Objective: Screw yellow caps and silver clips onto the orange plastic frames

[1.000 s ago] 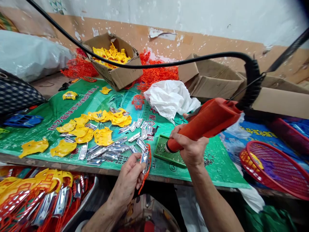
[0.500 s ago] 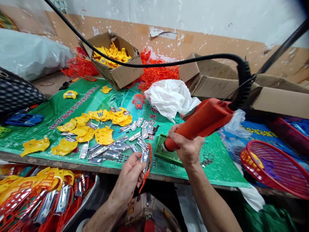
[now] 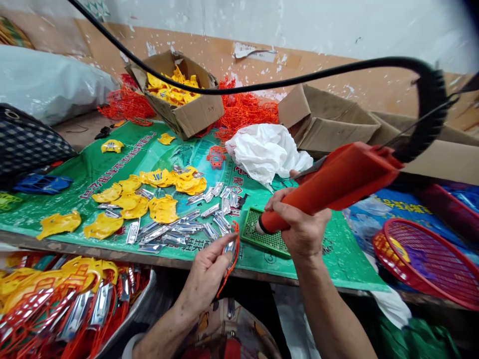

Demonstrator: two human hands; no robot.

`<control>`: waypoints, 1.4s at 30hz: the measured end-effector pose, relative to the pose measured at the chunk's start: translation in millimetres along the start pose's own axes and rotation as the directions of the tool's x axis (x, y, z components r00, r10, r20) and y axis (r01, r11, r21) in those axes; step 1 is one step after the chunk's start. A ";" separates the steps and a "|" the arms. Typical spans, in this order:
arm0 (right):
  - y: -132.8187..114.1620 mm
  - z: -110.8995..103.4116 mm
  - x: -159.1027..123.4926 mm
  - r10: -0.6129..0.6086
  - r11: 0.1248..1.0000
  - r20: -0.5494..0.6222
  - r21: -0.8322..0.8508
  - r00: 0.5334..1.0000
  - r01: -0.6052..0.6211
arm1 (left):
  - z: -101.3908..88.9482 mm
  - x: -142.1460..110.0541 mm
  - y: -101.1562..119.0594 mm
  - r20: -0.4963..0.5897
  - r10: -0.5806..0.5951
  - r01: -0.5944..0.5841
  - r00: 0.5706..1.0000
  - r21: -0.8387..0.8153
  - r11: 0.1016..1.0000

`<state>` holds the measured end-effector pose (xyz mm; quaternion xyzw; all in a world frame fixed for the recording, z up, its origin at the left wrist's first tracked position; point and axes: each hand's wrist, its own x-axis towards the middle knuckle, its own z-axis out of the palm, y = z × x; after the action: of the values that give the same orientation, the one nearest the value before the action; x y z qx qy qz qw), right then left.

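My right hand (image 3: 301,224) is wrapped round the front of an orange electric screwdriver (image 3: 337,182), whose tip points down at a small green perforated tray (image 3: 262,238). A black cable (image 3: 243,89) runs from the tool's rear across the top of the view. My left hand (image 3: 207,271) pinches a red plastic frame piece with a silver chrome part (image 3: 230,249) at the table's front edge, just left of the green tray. Several yellow plastic shells (image 3: 127,204) and silver chrome pieces (image 3: 175,229) lie on the green sheet (image 3: 112,164) to the left.
A cardboard box of yellow parts (image 3: 177,97) stands at the back, with orange plastic frames (image 3: 243,107) behind it. A white crumpled bag (image 3: 265,149) and open cartons (image 3: 329,119) lie at the back right. A red basket (image 3: 430,259) sits right. Assembled parts fill a bin (image 3: 67,304) lower left.
The screwdriver's rear has swung up and to the right, while its tip stays over the green tray. My left hand has lifted the red and silver piece slightly toward the tray.
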<state>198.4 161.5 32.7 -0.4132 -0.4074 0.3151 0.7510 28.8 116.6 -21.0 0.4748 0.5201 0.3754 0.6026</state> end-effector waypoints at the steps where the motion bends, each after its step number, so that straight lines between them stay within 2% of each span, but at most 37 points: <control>1: -4.0 1.2 0.7 0.000 1.000 -0.009 0.014 1.000 0.001 | -0.2 0.8 -0.5 0.022 0.025 -0.027 0.999 0.070 0.997; 4: -13.7 3.6 3.0 0.002 0.999 -0.027 0.034 1.000 -0.001 | 0.3 5.0 -1.9 0.032 0.136 -0.139 0.990 0.291 0.946; 6: -17.4 3.2 4.3 0.003 0.999 -0.021 0.038 1.000 -0.002 | 2.1 9.6 -1.8 0.030 0.269 -0.255 0.963 0.436 0.863; 8: -19.2 1.6 5.3 0.005 0.999 -0.017 0.043 1.000 -0.005 | 5.2 15.5 -0.9 0.063 0.430 -0.390 0.901 0.555 0.735; 10: -19.9 -0.7 5.8 0.010 0.998 -0.011 0.059 1.000 -0.009 | 9.9 22.1 0.9 0.118 0.540 -0.484 0.833 0.629 0.608; 12: -20.4 -2.8 6.0 0.013 0.997 0.004 0.077 1.000 -0.013 | 16.0 28.4 3.1 0.183 0.561 -0.521 0.807 0.668 0.531; 15: -21.9 -5.6 5.9 0.005 0.995 0.024 0.095 1.000 -0.008 | 25.9 36.1 6.1 0.246 0.519 -0.513 0.819 0.718 0.470; 25: -23.8 -14.2 11.8 -0.013 0.990 0.031 0.140 0.999 0.008 | 48.0 51.6 7.2 0.302 0.506 -0.521 0.808 0.767 0.376; 33: -29.7 -24.6 16.5 -0.051 0.997 0.024 0.062 0.998 0.049 | 60.0 60.3 3.9 0.318 0.543 -0.539 0.777 0.782 0.314; 38: -35.0 -30.6 18.9 -0.081 0.996 -0.012 0.042 0.997 0.081 | 64.6 61.4 2.9 0.336 0.548 -0.567 0.766 0.755 0.330; 42: -32.8 -34.9 18.7 -0.108 0.993 -0.016 0.043 0.994 0.108 | 61.8 64.1 3.5 0.338 0.547 -0.594 0.766 0.698 0.400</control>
<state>242.1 148.9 56.7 -0.3765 -0.4168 0.2799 0.7786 101.1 167.0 -34.4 0.8428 0.4175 0.2838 0.1866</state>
